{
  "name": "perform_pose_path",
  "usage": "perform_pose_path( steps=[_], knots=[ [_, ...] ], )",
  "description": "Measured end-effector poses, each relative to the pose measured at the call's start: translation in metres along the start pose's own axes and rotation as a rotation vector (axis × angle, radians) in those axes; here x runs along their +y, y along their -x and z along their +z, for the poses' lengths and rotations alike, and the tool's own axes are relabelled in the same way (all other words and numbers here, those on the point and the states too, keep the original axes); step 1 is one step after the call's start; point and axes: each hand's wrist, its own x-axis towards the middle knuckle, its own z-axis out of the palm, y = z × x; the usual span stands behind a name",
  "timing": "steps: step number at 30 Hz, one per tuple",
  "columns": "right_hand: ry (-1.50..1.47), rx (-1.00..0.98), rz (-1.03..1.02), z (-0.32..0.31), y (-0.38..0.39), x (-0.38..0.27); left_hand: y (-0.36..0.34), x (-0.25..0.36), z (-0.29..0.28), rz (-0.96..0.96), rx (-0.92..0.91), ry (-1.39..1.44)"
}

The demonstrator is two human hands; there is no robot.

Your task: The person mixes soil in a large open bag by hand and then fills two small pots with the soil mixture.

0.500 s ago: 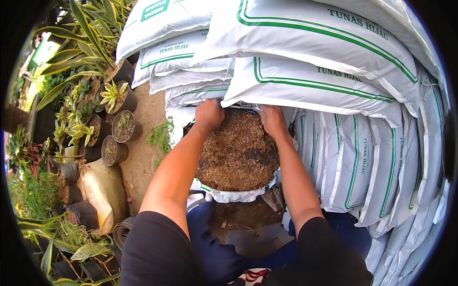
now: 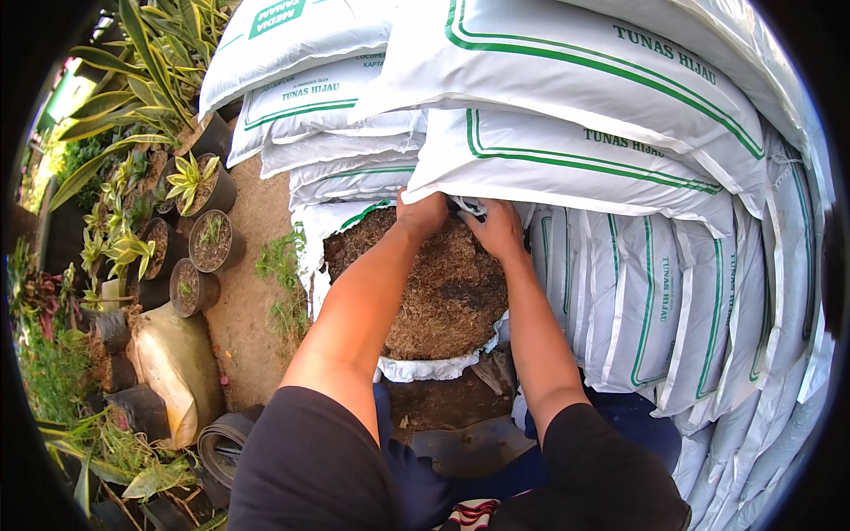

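Observation:
A white sack (image 2: 429,368) stands before me with its mouth wide and its rim rolled down, full of brown fibrous planting mix (image 2: 456,301). Both hands are at its far rim, close under the overhanging corner of a filled white sack with green lines (image 2: 575,159). My left hand (image 2: 423,214) is closed on the rim, its fingertips partly hidden by that corner. Just right of it, my right hand (image 2: 494,228) pinches a fold of the white rim between thumb and fingers.
Filled white sacks (image 2: 310,93) are stacked beyond, and upright ones (image 2: 642,301) line the right side. Along the left are potted plants (image 2: 212,241), a yellowish sack (image 2: 181,372) and a rolled dark strip (image 2: 226,447). Bare soil (image 2: 252,310) lies between.
My left hand has moved right along the far rim, closer to my right hand. The rim at the far left now shows uncovered. The whole view has shifted slightly.

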Motion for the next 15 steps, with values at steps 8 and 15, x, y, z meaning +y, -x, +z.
perform_pose_path(
  steps=[8, 15],
  knots=[
    [0.286, 0.087, 0.069, 0.000, 0.007, 0.033, 0.002, 0.000, -0.002, 0.038, 0.195, 0.016],
    [0.306, 0.188, 0.058, -0.004, 0.012, 0.054, 0.000, -0.002, 0.001, 0.033, 0.181, -0.034]
  ],
)
